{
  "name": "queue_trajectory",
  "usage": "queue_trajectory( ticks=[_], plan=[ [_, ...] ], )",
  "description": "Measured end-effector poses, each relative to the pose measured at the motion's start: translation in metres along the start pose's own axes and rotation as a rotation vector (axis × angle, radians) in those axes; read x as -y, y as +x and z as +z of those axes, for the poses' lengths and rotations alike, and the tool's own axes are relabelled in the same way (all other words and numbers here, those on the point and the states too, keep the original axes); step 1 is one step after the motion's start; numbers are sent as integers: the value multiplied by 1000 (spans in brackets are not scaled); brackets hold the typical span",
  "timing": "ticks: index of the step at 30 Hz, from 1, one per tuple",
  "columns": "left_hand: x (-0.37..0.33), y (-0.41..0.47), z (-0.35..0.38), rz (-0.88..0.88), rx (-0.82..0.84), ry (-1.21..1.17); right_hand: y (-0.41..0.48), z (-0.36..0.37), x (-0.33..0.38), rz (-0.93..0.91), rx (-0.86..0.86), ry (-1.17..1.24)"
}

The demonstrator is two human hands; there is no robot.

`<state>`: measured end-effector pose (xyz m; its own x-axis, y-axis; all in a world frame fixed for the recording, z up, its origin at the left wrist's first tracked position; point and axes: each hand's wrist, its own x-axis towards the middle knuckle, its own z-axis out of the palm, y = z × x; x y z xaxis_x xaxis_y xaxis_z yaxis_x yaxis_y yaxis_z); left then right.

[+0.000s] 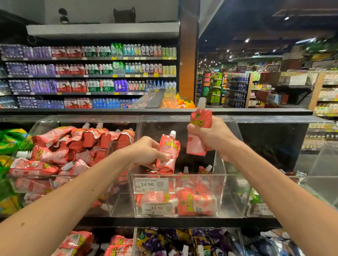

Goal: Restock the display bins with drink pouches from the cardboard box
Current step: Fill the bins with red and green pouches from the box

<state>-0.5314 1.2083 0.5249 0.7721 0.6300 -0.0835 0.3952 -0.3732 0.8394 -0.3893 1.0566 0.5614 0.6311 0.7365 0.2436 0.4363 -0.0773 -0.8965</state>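
Lower pouch [168, 153] — ctr frame, upright, spout up, pinched in left grip [144, 153], directly above part-filled centre bin [210, 175]. Upper pouch [201, 118] clamped in right grip [209, 136] — higher, to the right. Left nearer bin; prob. drops first.

Supermarket: shelves of bottled drinks [92, 73], price tags [148, 184], clear display bins [217, 190].

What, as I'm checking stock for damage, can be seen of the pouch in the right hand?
The pouch is red-pink, glossy like foil, with yellow lettering and a white capped spout on top. It stands upright, squeezed at its middle by the right hand, whose fingers curl round it, above the clear bin. No tear shows.
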Motion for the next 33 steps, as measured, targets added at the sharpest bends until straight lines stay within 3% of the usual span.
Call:
queue_trajectory(
  ticks=[3, 7, 10, 15, 21, 25, 29, 33],
  plan=[
    [-4, 11, 3, -60, -13, 12, 4, 12, -8, 130, 142, -245],
    [-5, 30, 16, -131, -13, 87, 14, 38, -22, 218, 150, -593],
    [-9, 42, 27, -152, 21, 193, 21, 41, -32, 267, 265, -822],
    [-12, 54, 38, -203, 54, 379, 33, 42, -32, 375, 389, -878],
    [-6, 51, 40, -227, 101, 447, 76, 67, -67, 517, 454, -667],
    [-3, 54, 39, -216, 104, 573, 89, 75, -81, 505, 472, -601],
    [1, 57, 40, -146, -34, 832, 86, 77, -87, 484, 505, -762],
    [9, 52, 38, -115, -26, 843, 75, 71, -77, 402, 501, -800]
  ],
)
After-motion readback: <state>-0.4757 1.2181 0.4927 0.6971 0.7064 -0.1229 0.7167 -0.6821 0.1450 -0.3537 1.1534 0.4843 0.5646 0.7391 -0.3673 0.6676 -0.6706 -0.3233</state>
